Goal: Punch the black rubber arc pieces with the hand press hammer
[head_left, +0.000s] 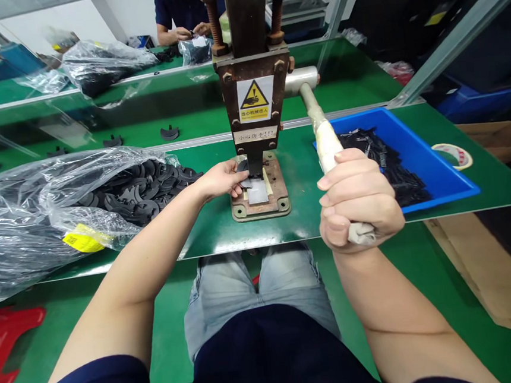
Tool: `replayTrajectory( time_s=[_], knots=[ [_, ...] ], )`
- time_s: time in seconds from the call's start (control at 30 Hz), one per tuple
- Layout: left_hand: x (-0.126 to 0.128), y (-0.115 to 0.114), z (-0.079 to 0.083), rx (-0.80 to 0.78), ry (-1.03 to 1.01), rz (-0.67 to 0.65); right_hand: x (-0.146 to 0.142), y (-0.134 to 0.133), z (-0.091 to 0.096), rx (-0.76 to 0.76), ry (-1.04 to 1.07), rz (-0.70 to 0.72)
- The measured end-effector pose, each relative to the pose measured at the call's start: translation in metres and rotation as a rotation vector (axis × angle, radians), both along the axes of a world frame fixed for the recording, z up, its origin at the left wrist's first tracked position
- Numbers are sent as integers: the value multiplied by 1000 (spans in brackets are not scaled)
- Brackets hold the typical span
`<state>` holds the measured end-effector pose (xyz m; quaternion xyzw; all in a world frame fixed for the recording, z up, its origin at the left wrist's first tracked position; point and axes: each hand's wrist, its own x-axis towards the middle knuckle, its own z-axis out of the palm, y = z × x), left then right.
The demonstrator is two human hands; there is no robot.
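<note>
A brown manual press [253, 90] with a yellow warning label stands on the green table [214, 225]. My right hand [355, 203] is wrapped round its taped lever handle [325, 140], which slants down toward me. My left hand [223, 179] pinches a black flat curved part [242, 167] and holds it on the press base [265, 199], right under the ram. A clear plastic bag [29, 217] full of the same black parts lies open to the left of the press, within reach of my left arm.
A blue tray [432, 164] with black scrap strips sits right of the press, a roll of tape [456, 155] beside it. Another person's hands [190, 31] work at the far bench among more bags. A cardboard box [495, 272] and a red stool [4, 344] stand on the floor.
</note>
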<state>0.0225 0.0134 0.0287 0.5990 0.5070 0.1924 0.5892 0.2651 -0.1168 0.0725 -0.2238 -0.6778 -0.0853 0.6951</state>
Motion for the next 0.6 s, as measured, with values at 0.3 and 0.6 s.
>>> replayTrajectory(
  time_s=[0.3,0.6],
  knots=[
    [4,14,8,-96,82,-14,-4,-1,2,32,28,58],
    [5,8,1,-91,103,2,2,-1,0,4,-5,74]
  ],
)
